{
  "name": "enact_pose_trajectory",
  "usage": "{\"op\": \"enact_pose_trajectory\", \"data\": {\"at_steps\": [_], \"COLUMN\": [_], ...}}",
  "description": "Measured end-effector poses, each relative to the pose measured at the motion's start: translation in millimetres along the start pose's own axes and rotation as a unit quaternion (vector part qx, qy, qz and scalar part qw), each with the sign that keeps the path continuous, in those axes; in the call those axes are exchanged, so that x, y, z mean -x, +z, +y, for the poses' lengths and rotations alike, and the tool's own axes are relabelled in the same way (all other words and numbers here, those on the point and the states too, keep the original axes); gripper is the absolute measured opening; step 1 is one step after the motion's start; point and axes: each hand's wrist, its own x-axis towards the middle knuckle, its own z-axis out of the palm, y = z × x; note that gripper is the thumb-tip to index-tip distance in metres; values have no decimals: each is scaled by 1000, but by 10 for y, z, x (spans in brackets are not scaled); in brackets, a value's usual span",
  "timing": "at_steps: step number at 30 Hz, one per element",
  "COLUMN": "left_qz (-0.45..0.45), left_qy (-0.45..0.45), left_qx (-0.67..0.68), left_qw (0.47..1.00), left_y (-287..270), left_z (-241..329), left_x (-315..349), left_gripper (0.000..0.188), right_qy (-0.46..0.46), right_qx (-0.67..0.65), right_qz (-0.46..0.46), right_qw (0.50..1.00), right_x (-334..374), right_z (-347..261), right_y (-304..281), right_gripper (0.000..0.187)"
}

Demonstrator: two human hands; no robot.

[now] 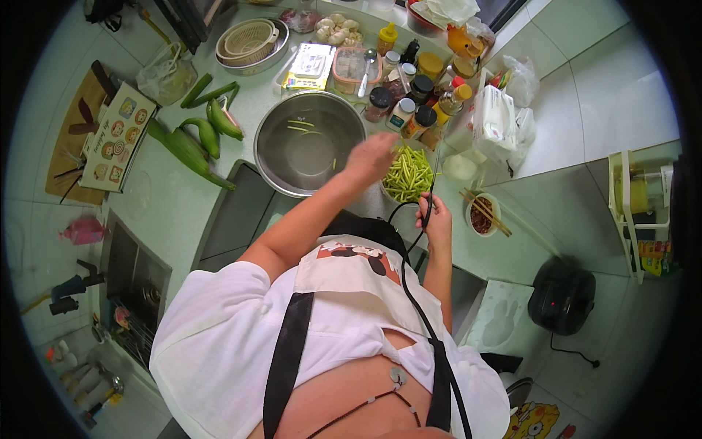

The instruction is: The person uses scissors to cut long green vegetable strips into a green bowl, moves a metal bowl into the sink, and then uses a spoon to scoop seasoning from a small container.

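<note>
My left hand [371, 157] is over the gap between a steel basin [261, 164] and a bowl of cut green stems [411, 173]. Its fingers are curled and slightly smeared; what they hold, if anything, is hidden. Water with a few pale green strips [301, 129] lies in the basin. Close to the bowl's near right edge, my right hand [435, 212] has its fingers bent together beside a black cord [418, 238]. Whether it grips the cord, a stem or the rim I cannot make out.
Jars and bottles [420, 89] crowd the back counter. Left of the basin lie large green pods [191, 150]. Chopsticks rest across a small bowl [481, 223] on the right, before a black cooker [561, 295]. A sink [139, 282] is at far left.
</note>
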Motion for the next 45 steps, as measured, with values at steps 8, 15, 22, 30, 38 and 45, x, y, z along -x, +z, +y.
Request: {"op": "enact_pose_trajectory", "data": {"at_steps": [8, 15, 22, 30, 38, 45], "left_qz": [-30, -130, -182, -181, -137, -59], "left_qy": [-67, -215, -264, -250, -286, -206], "left_qx": [-346, -255, -6, 47, 97, 59], "left_qw": [935, 934, 947, 950, 943, 975], "left_y": [-820, -679, -337, -112, -125, -565], "left_z": [-1354, -1519, -1191, -1122, -1063, -750], "left_x": [77, 192, 262, 252, 320, 289], "left_gripper": [30, 14, 25, 25, 17, 14], "right_qy": [2, 8, 1, 16, 11, -20], "right_qx": [8, 43, 42, 41, 9, 66], "right_qz": [-12, -22, -28, -21, -23, 2], "right_qw": [1000, 999, 999, 999, 1000, 998], "right_x": [12, 55, 77, 138, 137, 136], "right_z": [13, -31, 13, 9, 63, 82], "right_y": [120, 229, 233, 198, 115, 34], "right_gripper": [28, 28, 27, 29, 30, 31]}}
